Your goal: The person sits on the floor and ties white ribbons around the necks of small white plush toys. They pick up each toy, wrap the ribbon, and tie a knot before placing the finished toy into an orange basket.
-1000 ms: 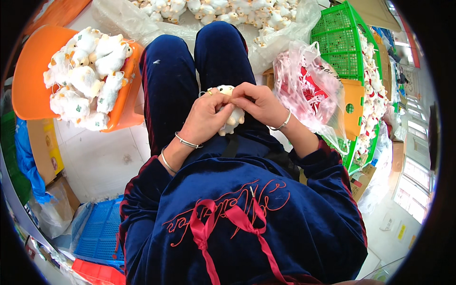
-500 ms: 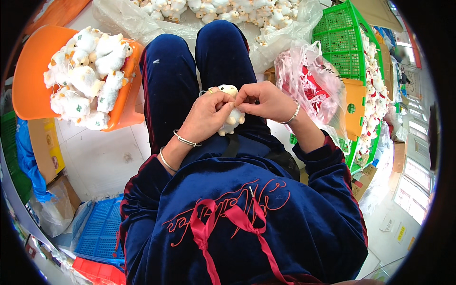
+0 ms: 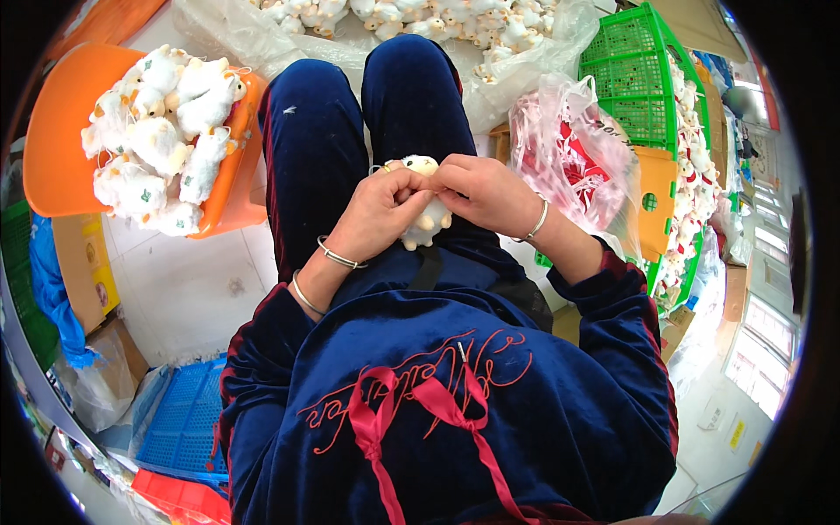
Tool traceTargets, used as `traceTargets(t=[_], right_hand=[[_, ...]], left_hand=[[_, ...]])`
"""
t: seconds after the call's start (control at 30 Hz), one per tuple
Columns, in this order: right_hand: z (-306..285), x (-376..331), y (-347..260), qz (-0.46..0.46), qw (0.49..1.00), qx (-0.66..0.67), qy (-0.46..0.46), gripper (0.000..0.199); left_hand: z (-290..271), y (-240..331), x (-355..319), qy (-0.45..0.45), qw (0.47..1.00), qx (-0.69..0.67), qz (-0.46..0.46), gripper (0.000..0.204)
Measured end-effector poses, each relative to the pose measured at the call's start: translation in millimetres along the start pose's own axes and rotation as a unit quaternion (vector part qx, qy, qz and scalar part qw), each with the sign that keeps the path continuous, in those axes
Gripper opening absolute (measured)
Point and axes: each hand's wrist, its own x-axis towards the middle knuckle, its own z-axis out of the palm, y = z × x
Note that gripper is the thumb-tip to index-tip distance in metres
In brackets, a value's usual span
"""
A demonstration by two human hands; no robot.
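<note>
A small white plush animal [image 3: 426, 226] with a cream face and feet is held upright over my lap. My left hand [image 3: 385, 210] is closed around its left side, thumb and fingertips at its neck. From the other side, my right hand [image 3: 481, 192] pinches close to the same neck, fingertips meeting those of the left. Whatever thin thing lies between the right fingertips is hidden. A thin loop of string shows by the toy's head.
To the left, an orange chair [image 3: 66, 131] bears a pile of white plush toys [image 3: 157, 144]. A clear bag with red ribbons [image 3: 582, 166] and a green crate [image 3: 626, 79] stand right. More plush toys [image 3: 420, 17] lie on plastic sheeting ahead. A blue crate [image 3: 184, 420] is lower left.
My right hand has turned slightly, its fingers folding in closer at the toy's neck, and the right forearm has shifted a little. The left hand and the toy stay nearly still.
</note>
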Motion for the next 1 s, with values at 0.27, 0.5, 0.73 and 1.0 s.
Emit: traceTargets(t=[0.27, 0.5, 0.73, 1.0], right_hand=[[22.8, -15.0, 20.1, -0.112, 0.986, 0.048, 0.118, 0.018], [34.4, -13.8, 25.9, -0.143, 0.976, 0.052, 0.156, 0.021], [19.4, -10.3, 19.8, -0.094, 0.988, 0.068, 0.104, 0.017], [0.4, 1.1, 0.5, 0.048, 0.993, 0.109, 0.010, 0.012]], left_hand=[[2.4, 0.0, -1.5, 0.052, 0.996, 0.008, 0.077, 0.014], [-5.0, 4.4, -3.0, 0.006, 0.999, 0.022, 0.036, 0.013], [-8.5, 7.0, -0.5, -0.029, 0.999, -0.008, -0.009, 0.011], [-7.3, 3.6, -0.9, -0.014, 1.000, -0.011, -0.012, 0.011]])
